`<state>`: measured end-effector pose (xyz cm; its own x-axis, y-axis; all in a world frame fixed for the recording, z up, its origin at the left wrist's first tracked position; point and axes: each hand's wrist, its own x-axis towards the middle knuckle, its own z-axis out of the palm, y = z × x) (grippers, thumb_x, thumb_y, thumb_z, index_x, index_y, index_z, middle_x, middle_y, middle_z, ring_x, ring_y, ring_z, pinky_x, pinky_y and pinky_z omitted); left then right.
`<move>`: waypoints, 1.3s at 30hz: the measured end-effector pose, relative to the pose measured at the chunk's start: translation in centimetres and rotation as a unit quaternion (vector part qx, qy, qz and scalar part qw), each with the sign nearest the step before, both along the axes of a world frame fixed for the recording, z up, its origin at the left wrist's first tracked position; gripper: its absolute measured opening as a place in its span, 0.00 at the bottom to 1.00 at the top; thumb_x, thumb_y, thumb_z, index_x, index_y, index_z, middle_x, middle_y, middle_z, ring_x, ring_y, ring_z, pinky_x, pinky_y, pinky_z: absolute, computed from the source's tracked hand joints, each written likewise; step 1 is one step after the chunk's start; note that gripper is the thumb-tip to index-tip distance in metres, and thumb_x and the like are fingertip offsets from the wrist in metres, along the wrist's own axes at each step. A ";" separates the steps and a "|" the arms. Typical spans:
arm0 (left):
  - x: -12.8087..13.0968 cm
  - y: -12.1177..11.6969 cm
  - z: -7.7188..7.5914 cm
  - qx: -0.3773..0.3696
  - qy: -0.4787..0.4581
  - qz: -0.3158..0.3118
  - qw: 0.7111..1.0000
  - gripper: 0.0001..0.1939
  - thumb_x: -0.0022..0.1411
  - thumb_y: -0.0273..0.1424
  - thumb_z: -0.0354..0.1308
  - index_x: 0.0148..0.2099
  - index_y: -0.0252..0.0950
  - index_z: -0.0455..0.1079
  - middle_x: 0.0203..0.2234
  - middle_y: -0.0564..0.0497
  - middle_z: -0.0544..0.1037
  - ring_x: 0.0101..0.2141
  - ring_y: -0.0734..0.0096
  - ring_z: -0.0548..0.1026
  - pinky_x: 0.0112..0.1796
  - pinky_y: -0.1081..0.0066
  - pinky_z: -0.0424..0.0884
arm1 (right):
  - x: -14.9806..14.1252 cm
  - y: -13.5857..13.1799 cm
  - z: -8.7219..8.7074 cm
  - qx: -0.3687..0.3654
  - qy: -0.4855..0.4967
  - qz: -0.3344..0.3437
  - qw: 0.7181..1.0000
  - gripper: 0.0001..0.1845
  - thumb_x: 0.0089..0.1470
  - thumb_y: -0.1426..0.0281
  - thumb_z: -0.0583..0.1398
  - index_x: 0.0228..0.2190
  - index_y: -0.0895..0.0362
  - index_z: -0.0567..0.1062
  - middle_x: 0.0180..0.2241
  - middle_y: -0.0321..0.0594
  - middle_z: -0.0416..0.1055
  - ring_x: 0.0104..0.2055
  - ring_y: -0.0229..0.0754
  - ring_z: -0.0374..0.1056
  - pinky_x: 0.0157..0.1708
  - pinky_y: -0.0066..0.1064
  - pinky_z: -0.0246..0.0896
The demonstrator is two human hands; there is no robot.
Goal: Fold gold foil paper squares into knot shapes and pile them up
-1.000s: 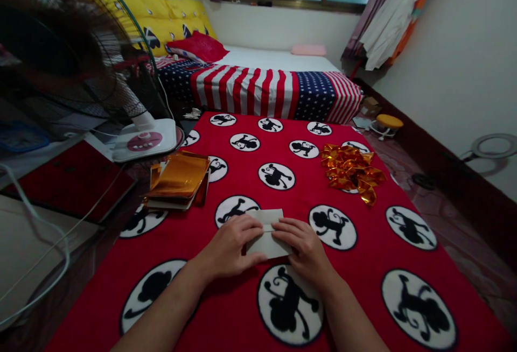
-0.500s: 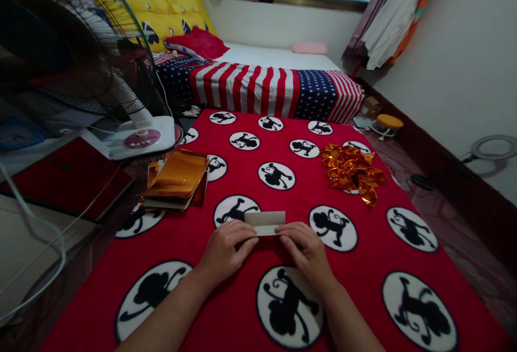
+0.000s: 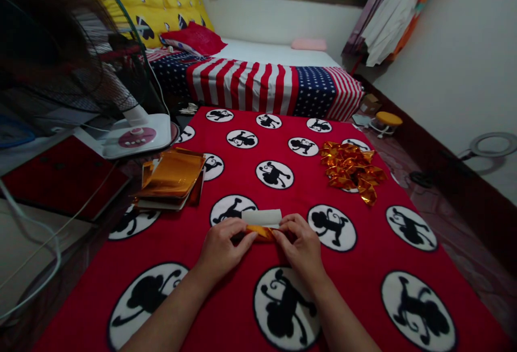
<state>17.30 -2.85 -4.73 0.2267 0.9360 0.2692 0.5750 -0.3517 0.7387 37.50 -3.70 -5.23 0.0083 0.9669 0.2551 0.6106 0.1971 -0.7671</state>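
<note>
Both hands meet at a small sheet of gold foil paper [image 3: 262, 217], its pale back facing up at the far side and a gold strip folded up along the near edge. My left hand [image 3: 226, 244] pinches the left end of that fold between thumb and fingers. At the right end, my right hand [image 3: 299, 240] pinches it the same way. The paper rests on the red cloth with monkey circles [image 3: 238, 309]. A heap of folded gold foil pieces [image 3: 351, 169] lies to the right, and a stack of gold foil sheets [image 3: 172, 174] to the left.
A fan with a white base [image 3: 139, 135] stands at the left, beside a dark red board [image 3: 60, 174] and a white cable [image 3: 56, 233]. Beyond the cloth is a bed with a striped, starred cover [image 3: 250, 85]. A yellow stool [image 3: 388, 119] is at the right.
The paper's near edge has been folded over, so a gold strip now shows between my hands where pale paper was. My right hand's fingers have curled more. The view has shifted slightly.
</note>
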 end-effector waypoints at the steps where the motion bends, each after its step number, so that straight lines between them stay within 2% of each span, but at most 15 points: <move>1: 0.0 0.0 0.0 0.000 0.003 0.000 1.000 0.06 0.60 0.31 0.59 0.32 0.36 0.73 0.30 0.49 0.78 0.33 0.68 0.76 0.37 0.69 0.71 | 0.0 0.0 -0.1 -0.002 -0.007 -0.002 1.000 0.06 0.52 0.71 0.63 0.24 0.54 0.74 0.34 0.40 0.71 0.36 0.42 0.68 0.35 0.32 0.64; 6: 0.0 0.0 0.1 -0.002 0.000 0.005 1.000 0.08 0.61 0.29 0.56 0.29 0.36 0.72 0.30 0.49 0.78 0.33 0.68 0.76 0.38 0.70 0.70 | 0.0 0.1 -0.1 -0.023 -0.021 -0.007 0.999 0.06 0.51 0.72 0.63 0.23 0.54 0.73 0.35 0.39 0.70 0.37 0.42 0.68 0.34 0.31 0.63; 10: 0.3 0.3 0.1 -0.015 0.004 0.021 1.000 0.10 0.62 0.32 0.56 0.29 0.36 0.72 0.26 0.51 0.77 0.29 0.71 0.74 0.33 0.71 0.70 | 0.0 0.3 0.2 -0.027 -0.017 -0.006 0.999 0.07 0.50 0.72 0.64 0.23 0.54 0.73 0.34 0.39 0.70 0.36 0.41 0.68 0.34 0.31 0.63; 14: 0.5 0.3 -0.3 -0.002 -0.004 0.040 0.999 0.10 0.59 0.29 0.57 0.24 0.36 0.68 0.26 0.51 0.77 0.29 0.71 0.75 0.33 0.72 0.70 | 0.3 0.4 0.6 -0.045 -0.001 -0.007 0.999 0.07 0.49 0.73 0.64 0.22 0.54 0.73 0.34 0.38 0.70 0.34 0.40 0.68 0.35 0.32 0.63; 17: 0.6 0.2 -0.4 -0.001 -0.014 0.042 0.999 0.09 0.57 0.27 0.58 0.24 0.36 0.67 0.28 0.51 0.78 0.30 0.70 0.76 0.34 0.72 0.71 | 0.8 0.1 0.6 -0.050 0.015 0.009 0.999 0.06 0.49 0.73 0.64 0.22 0.54 0.74 0.37 0.39 0.70 0.37 0.42 0.68 0.37 0.33 0.63; 23: 0.6 0.1 -0.4 0.008 -0.020 0.040 0.999 0.09 0.56 0.25 0.57 0.24 0.36 0.67 0.28 0.51 0.78 0.30 0.71 0.76 0.33 0.72 0.71 | 1.2 -0.3 0.2 -0.029 0.027 0.008 0.999 0.08 0.53 0.72 0.61 0.23 0.54 0.74 0.38 0.41 0.70 0.40 0.43 0.68 0.39 0.34 0.64; 29: 0.4 0.1 -0.5 0.013 0.012 0.049 0.999 0.09 0.59 0.28 0.58 0.26 0.37 0.68 0.28 0.51 0.78 0.31 0.70 0.75 0.35 0.71 0.70 | 0.5 0.0 0.3 -0.019 -0.034 -0.017 0.999 0.09 0.56 0.70 0.58 0.24 0.54 0.71 0.36 0.40 0.69 0.38 0.43 0.67 0.38 0.35 0.62; 33: 0.3 0.0 -0.4 0.020 0.038 0.044 0.998 0.09 0.59 0.29 0.58 0.26 0.37 0.68 0.28 0.51 0.77 0.31 0.69 0.74 0.35 0.70 0.70 | 0.2 -0.3 0.3 0.041 -0.038 -0.033 0.998 0.07 0.54 0.72 0.60 0.25 0.54 0.71 0.42 0.44 0.68 0.45 0.46 0.66 0.43 0.37 0.62; 36: 0.3 -0.1 -0.3 0.022 0.036 0.035 0.998 0.09 0.60 0.29 0.58 0.27 0.37 0.68 0.28 0.51 0.77 0.32 0.69 0.74 0.36 0.70 0.70 | 0.4 -0.5 0.3 0.073 -0.032 0.000 0.997 0.06 0.55 0.73 0.59 0.26 0.53 0.71 0.44 0.44 0.69 0.46 0.47 0.66 0.45 0.38 0.62; 39: 0.3 -0.2 -0.3 0.021 0.038 0.034 0.998 0.08 0.62 0.31 0.56 0.30 0.37 0.70 0.28 0.51 0.77 0.33 0.68 0.74 0.37 0.69 0.69 | 0.7 -0.3 0.3 0.049 -0.033 0.035 0.998 0.07 0.57 0.73 0.57 0.27 0.53 0.71 0.37 0.41 0.73 0.40 0.44 0.67 0.40 0.37 0.62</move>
